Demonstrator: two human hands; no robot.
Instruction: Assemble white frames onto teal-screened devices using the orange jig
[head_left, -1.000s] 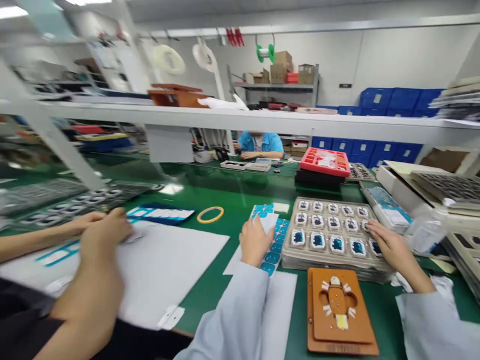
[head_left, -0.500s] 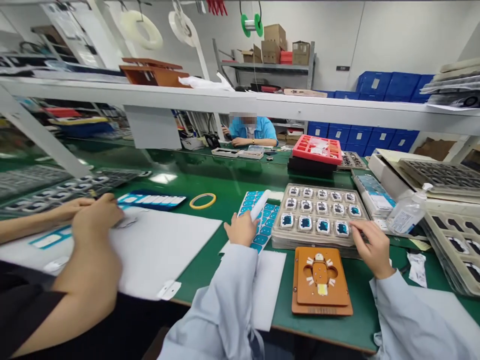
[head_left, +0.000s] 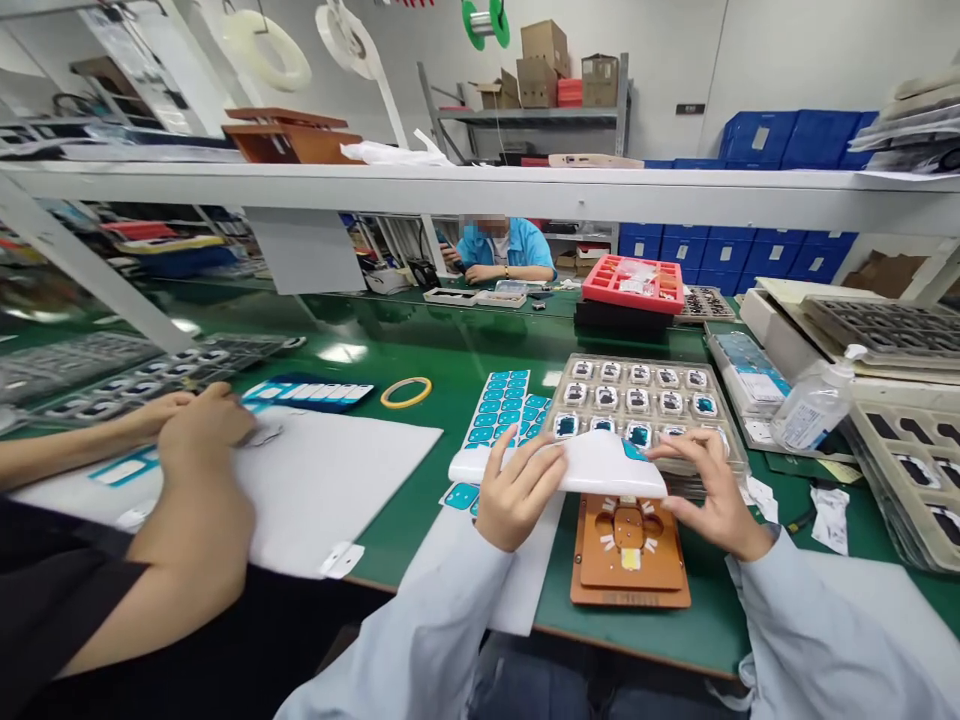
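Holding a curled white sheet (head_left: 592,470) in the head view, the left hand (head_left: 519,498) has its fingers bent over the near side, gripping it; its thumb cannot be made out. The sheet is in the air, bowed across the front of the clear tray (head_left: 654,388) and above the far part of the orange fixture (head_left: 634,582). At its right end, the right hand (head_left: 709,492) has thumb and forefinger parted, with the forefinger's tip at a blue sticker (head_left: 634,451) on the sheet's edge; whether those fingers pinch the sticker or only touch it, I cannot tell.

Beyond the left hand, rows of blue stickers (head_left: 495,405) lie beside the tray, which carries rows of small white-rimmed parts. The fixture sits on the green surface (head_left: 712,610), just right of a white pad (head_left: 517,605) that reaches under the left forearm. A yellow ring (head_left: 409,403) lies flat farther left, and a pump bottle (head_left: 814,412) stands right of the tray. At far left, another person's hands (head_left: 206,415) are together over a white mat (head_left: 337,470). Across the surface sits a person in a blue shirt (head_left: 529,245), near a red tray (head_left: 600,287).
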